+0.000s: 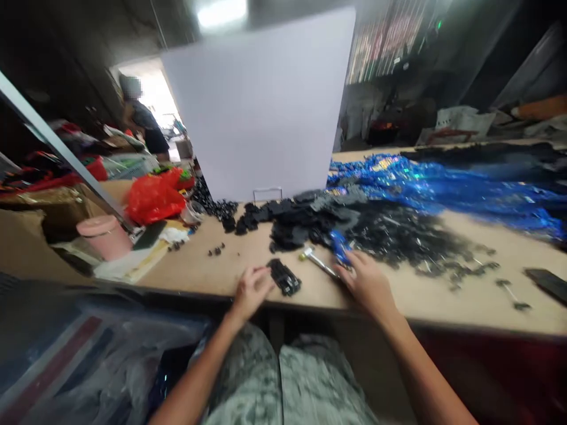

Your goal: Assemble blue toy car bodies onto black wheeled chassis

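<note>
My left hand (253,289) is closed at the left end of a black plastic toy car chassis (284,278), its fingertips on the edge. The chassis lies near the front edge of the table. My right hand (367,280) has its fingers curled round a shiny blue toy car body (339,245); blur hides the exact grip. Between the hands lies a small hammer (319,263) with a yellowish tip on its head. Its handle runs under or beside my right fingertips, and I cannot tell whether they touch it.
Black chassis pieces (290,227) are heaped behind the hands. Wheels on axles (398,236) spread to the right, with shiny blue pieces (434,183) beyond. A white board (266,112) stands behind. Left are a pink bucket (104,236) and red bag (156,198). A person (144,121) stands farther back.
</note>
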Motion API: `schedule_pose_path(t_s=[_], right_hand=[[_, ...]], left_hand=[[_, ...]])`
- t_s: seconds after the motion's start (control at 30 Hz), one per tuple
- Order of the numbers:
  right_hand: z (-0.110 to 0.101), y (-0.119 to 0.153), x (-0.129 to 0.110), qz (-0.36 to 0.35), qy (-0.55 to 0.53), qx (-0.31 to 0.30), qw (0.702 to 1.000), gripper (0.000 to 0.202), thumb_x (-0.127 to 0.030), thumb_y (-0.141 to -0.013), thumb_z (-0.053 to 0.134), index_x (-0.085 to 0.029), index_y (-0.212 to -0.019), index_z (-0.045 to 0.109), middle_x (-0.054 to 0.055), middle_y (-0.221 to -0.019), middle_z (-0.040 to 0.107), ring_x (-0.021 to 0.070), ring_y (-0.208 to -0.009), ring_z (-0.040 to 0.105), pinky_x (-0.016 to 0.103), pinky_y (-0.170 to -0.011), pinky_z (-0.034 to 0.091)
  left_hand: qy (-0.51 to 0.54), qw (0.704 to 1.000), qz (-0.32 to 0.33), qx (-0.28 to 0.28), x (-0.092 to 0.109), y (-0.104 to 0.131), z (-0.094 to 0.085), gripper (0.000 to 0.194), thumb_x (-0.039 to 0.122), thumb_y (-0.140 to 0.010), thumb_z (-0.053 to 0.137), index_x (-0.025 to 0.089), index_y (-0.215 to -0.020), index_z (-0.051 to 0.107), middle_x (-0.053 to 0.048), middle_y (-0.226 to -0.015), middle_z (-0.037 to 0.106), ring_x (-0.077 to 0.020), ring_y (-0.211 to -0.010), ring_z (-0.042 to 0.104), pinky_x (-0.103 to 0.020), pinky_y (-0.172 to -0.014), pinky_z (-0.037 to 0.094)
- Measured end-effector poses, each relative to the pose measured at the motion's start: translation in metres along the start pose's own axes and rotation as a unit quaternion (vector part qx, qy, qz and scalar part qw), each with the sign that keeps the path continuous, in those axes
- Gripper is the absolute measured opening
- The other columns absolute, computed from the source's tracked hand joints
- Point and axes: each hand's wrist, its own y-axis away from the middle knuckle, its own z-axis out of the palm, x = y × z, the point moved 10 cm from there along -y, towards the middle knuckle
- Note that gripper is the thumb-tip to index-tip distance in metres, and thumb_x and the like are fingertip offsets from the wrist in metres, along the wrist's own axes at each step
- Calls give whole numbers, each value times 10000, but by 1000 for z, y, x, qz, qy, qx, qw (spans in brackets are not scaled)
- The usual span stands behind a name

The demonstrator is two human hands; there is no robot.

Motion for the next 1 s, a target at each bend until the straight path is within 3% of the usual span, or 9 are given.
schedule_pose_path(t_s=[0.07,0.17,0.27,0.33,0.43,0.5,0.7,1.0], right_hand=[[0,7,-7,-4,26,-15,1000,485,-494,-1001,520,-113,-1271,649,220,-1165,684,351,-1042,643,523,-904,557],[-1,20,-48,-37,-41,-5,998,410,-391,-1014,552,-149,-1341,602,181,-1170,680,314,-1103,620,488,-981,540],[16,35,-95,-79,-105,-66,989,353,-338,-1017,559,-171,-1325,603,158,-1162,679,297,-1074,617,463,-950,550],[34,44,-111,-88,-124,-119,981,371,-347,-1012,564,-171,-1337,589,160,-1158,677,310,-1056,610,487,-926,546],[55,49,-113,-78,-134,-157,975,398,-345,-1016,545,-162,-1370,560,171,-1184,666,319,-1058,595,507,-911,530],[62,49,-110,-73,-134,-161,975,414,-351,-1018,537,-159,-1385,549,174,-1205,657,319,-1066,580,504,-911,518],[71,46,-116,-64,-69,-186,978,731,-583,-919,646,-109,-1457,501,202,-1211,631,358,-1077,532,547,-935,467],[74,43,-126,-38,-54,-182,981,725,-607,-921,623,-110,-1439,523,187,-1114,632,350,-1013,516,547,-926,445]], left_hand=[[12,999,-21,-25,-13,-1,6,288,248,-797,803,218,-1083,793,-109,-1087,709,-252,-1010,687,-439,-944,569],[11,999,-21,-44,-18,0,16,340,283,-787,832,231,-1119,781,-102,-1110,693,-262,-1082,659,-452,-1013,530],[-17,998,30,-48,-4,-1,21,211,276,-827,800,208,-1025,779,-92,-1039,688,-238,-1004,677,-406,-939,562],[-23,997,51,-51,2,-2,22,98,237,-864,749,194,-951,761,-76,-978,683,-194,-879,687,-339,-817,586],[-24,997,56,-50,1,-10,19,56,223,-884,721,181,-918,734,-47,-905,674,-133,-687,642,-267,-653,565],[-29,997,55,-44,-2,-17,15,75,241,-894,716,178,-930,733,-46,-911,675,-122,-663,629,-255,-631,556],[-63,995,51,-55,-11,-36,15,89,203,-871,723,181,-948,761,-37,-903,651,-138,-700,624,-292,-731,556],[-71,995,20,-72,-19,-34,13,153,289,-892,694,195,-979,777,-66,-968,641,-171,-776,637,-323,-818,558]])
